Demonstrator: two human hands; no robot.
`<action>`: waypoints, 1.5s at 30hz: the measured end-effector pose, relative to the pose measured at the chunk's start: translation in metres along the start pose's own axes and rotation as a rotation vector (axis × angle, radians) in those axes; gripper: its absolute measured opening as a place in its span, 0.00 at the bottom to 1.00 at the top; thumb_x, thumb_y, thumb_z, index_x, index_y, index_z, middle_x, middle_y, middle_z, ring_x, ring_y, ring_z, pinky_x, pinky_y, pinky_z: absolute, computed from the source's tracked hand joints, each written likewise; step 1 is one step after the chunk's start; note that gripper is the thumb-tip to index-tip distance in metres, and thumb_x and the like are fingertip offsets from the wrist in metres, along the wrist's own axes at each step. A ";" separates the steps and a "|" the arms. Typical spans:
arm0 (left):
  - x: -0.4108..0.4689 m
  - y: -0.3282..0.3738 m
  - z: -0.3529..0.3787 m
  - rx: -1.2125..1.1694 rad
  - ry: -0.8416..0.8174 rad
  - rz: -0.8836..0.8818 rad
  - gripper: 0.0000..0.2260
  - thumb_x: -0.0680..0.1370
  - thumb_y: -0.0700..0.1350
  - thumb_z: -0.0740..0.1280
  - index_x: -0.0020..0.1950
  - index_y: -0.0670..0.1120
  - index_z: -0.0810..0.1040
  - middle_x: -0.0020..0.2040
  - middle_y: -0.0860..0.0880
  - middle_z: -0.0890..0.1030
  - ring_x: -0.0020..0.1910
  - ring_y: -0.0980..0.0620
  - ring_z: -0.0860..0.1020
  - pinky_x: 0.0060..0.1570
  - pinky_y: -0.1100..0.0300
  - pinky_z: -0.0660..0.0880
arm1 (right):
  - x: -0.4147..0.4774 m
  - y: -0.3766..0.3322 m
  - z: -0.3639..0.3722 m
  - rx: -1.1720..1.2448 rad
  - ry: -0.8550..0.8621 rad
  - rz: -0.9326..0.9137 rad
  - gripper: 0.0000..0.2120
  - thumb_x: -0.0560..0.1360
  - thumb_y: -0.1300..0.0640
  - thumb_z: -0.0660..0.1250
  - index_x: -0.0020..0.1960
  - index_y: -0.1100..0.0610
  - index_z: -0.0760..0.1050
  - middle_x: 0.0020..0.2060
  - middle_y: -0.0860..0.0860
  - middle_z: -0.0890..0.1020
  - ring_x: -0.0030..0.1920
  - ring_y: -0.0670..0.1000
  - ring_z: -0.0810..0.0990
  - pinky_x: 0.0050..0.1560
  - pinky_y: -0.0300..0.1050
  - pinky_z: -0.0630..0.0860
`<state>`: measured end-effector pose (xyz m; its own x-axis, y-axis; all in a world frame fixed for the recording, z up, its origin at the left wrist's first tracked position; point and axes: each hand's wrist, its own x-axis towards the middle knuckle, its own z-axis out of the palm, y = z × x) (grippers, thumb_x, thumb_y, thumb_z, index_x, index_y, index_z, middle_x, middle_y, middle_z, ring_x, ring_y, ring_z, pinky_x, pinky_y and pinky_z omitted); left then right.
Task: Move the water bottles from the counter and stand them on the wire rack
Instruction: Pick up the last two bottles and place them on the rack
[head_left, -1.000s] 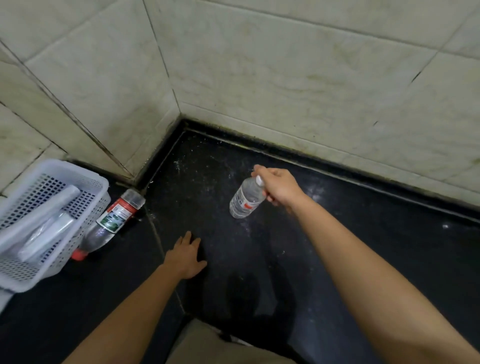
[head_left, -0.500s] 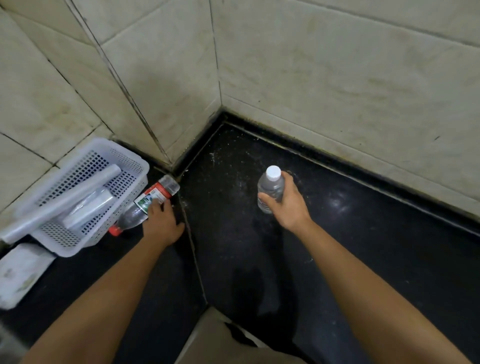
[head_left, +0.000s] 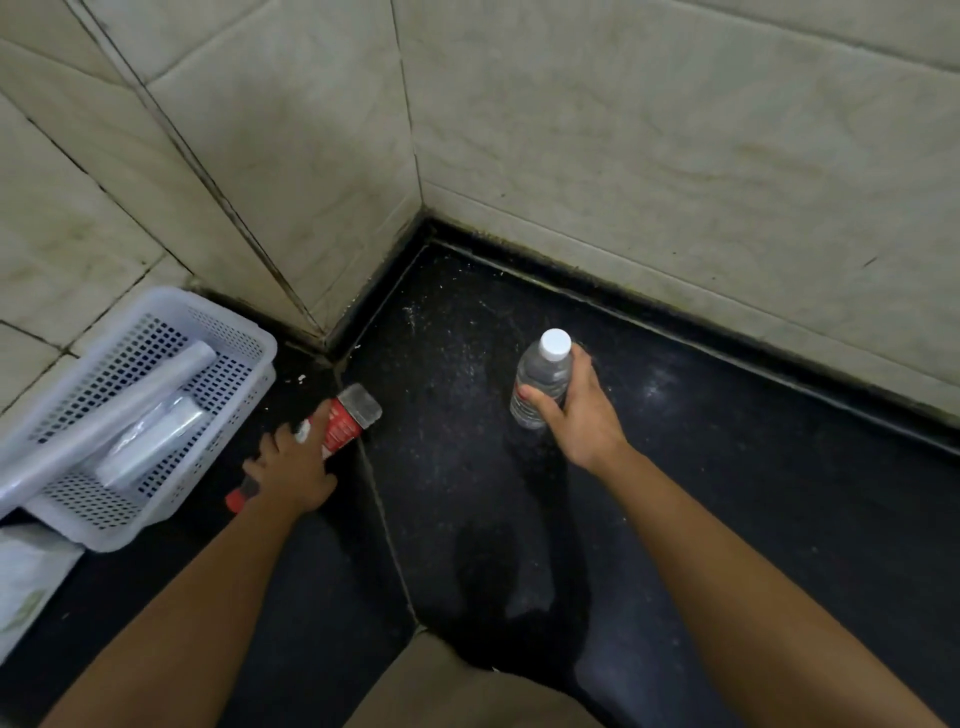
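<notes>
A small clear water bottle (head_left: 540, 371) with a white cap stands upright over the black counter (head_left: 727, 467), and my right hand (head_left: 576, 415) is wrapped around its lower half. A second bottle (head_left: 345, 418) with a red label and red cap lies on its side near the counter's corner seam. My left hand (head_left: 291, 467) is closed over its middle, hiding most of the body. No wire rack is in view.
A white perforated plastic basket (head_left: 228, 332) with rolled and wrapped white items stands at the left against the tiled wall. A white bag (head_left: 26, 577) lies below it. Tiled walls (head_left: 623, 156) close the counter at the back and left.
My left hand went from resting flat on the counter to grasping the lying red-label bottle. My right hand turned the small bottle upright. The view shifted left.
</notes>
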<state>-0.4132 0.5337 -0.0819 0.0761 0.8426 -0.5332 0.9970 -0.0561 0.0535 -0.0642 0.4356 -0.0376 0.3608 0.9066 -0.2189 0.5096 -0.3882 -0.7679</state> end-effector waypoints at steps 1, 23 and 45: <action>-0.006 0.000 0.002 0.040 0.001 0.007 0.53 0.74 0.49 0.74 0.79 0.64 0.34 0.78 0.36 0.55 0.76 0.32 0.58 0.71 0.29 0.57 | -0.001 0.001 0.000 -0.003 -0.001 -0.002 0.41 0.77 0.38 0.69 0.80 0.51 0.53 0.76 0.54 0.67 0.71 0.57 0.72 0.70 0.58 0.71; -0.125 0.179 -0.045 1.175 0.466 1.061 0.14 0.78 0.42 0.66 0.63 0.46 0.77 0.61 0.45 0.80 0.61 0.40 0.74 0.62 0.41 0.69 | -0.100 0.046 -0.050 0.089 0.009 0.107 0.30 0.79 0.44 0.69 0.72 0.57 0.61 0.63 0.55 0.79 0.61 0.58 0.79 0.54 0.45 0.71; -0.137 0.165 0.011 -0.875 0.075 0.462 0.21 0.74 0.64 0.71 0.65 0.60 0.75 0.59 0.59 0.82 0.59 0.59 0.79 0.64 0.50 0.76 | -0.128 0.053 -0.055 0.069 -0.084 0.038 0.39 0.74 0.40 0.74 0.76 0.48 0.57 0.66 0.49 0.77 0.64 0.53 0.78 0.63 0.48 0.74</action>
<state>-0.2591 0.4035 -0.0095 0.4230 0.8709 -0.2500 0.5048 0.0026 0.8632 -0.0407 0.2896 -0.0169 0.3102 0.9032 -0.2965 0.4403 -0.4130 -0.7972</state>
